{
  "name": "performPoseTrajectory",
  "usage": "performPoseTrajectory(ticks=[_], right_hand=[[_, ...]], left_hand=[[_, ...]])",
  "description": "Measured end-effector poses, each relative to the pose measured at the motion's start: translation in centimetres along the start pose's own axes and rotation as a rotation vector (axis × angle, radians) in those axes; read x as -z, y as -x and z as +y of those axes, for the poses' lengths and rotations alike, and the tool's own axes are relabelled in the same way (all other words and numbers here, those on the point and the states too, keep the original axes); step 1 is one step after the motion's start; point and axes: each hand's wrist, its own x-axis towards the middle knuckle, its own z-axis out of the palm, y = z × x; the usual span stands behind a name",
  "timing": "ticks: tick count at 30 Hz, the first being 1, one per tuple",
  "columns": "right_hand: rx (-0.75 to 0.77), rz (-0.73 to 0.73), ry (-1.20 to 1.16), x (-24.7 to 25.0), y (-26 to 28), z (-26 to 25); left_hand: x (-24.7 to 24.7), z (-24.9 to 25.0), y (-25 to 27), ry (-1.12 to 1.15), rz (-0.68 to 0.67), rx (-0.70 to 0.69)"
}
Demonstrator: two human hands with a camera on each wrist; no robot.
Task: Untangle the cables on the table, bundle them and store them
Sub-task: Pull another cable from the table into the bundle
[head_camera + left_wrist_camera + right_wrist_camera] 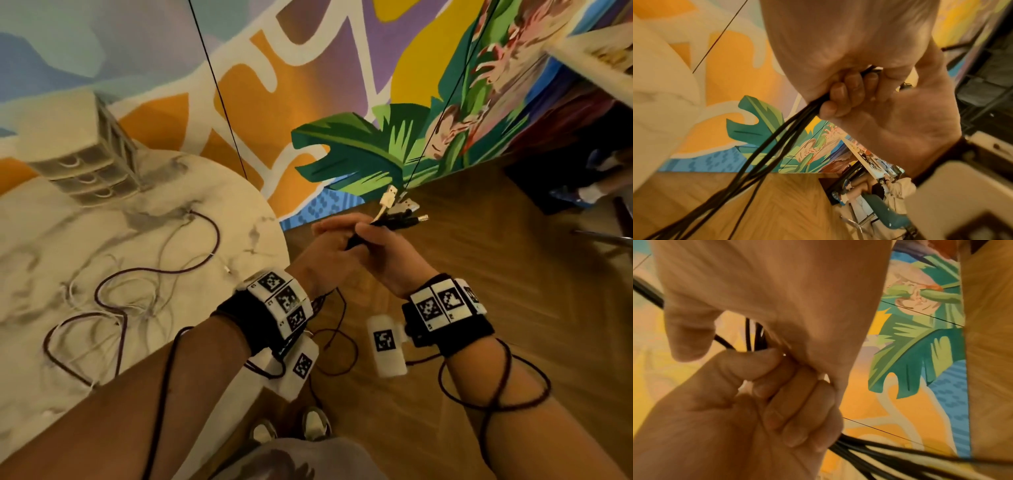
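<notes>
Both my hands are out past the round marble table (239, 219), over the wooden floor. They hold one bundle of black cables (394, 219) whose plugs, one white and the others silver and black, stick out beyond my fingers. My left hand (325, 250) wraps the bundle from the left. My right hand (383, 246) curls round it from the right. In the left wrist view the black cables (777, 146) hang down from curled fingers (846, 95). The right wrist view shows the black cables (879, 449) leaving my fist. A maroon cable (161, 270) and thin white cables (102, 298) lie tangled on the table.
A small pale drawer unit (85, 161) stands at the back of the table. A painted mural wall (342, 102) is straight ahead. Dark cords (496, 387) loop round my right forearm. A seated person (890, 186) and dark furniture (565, 181) are at the right.
</notes>
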Motion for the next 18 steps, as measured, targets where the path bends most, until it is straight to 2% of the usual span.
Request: performPoseTrajectory(ticks=[3, 5, 8, 10, 12, 14, 15, 16, 18], right_hand=[[-0.074, 0.142, 0.209, -1.6, -0.8, -0.6], [-0.091, 0.186, 0.211, -2.4, -1.0, -0.7], [-0.069, 0.217, 0.258, -2.9, -1.0, -0.5], [-0.078, 0.250, 0.273, -3.3, -1.2, -0.4], [-0.076, 0.314, 0.199, -3.1, -1.3, -0.5], [-0.048, 0.284, 0.242, -3.3, -1.2, -0.5], [-0.037, 0.244, 0.297, -3.7, -1.1, -0.3], [-0.030, 0.214, 0.343, -4.3, -1.0, -0.2], [-0.022, 0.185, 0.391, -5.4, -1.1, 0.2]], left_hand=[[-0.2, -0.9, 0.5, 0.057, -0.033, 0.047], [-0.7, -1.6, 0.9, 0.041, -0.056, -0.005], [-0.5, -2.0, 1.6, -0.143, -0.074, -0.092], [1.0, -1.5, 2.6, -0.449, 0.015, -0.187], [2.2, 0.2, 3.2, -0.642, 0.237, -0.271], [3.3, 2.5, 3.0, -0.591, 0.450, -0.401], [3.7, 3.6, 2.7, -0.539, 0.482, -0.449], [3.9, 4.2, 2.0, -0.497, 0.454, -0.459], [4.0, 4.8, 0.9, -0.464, 0.297, -0.369]])
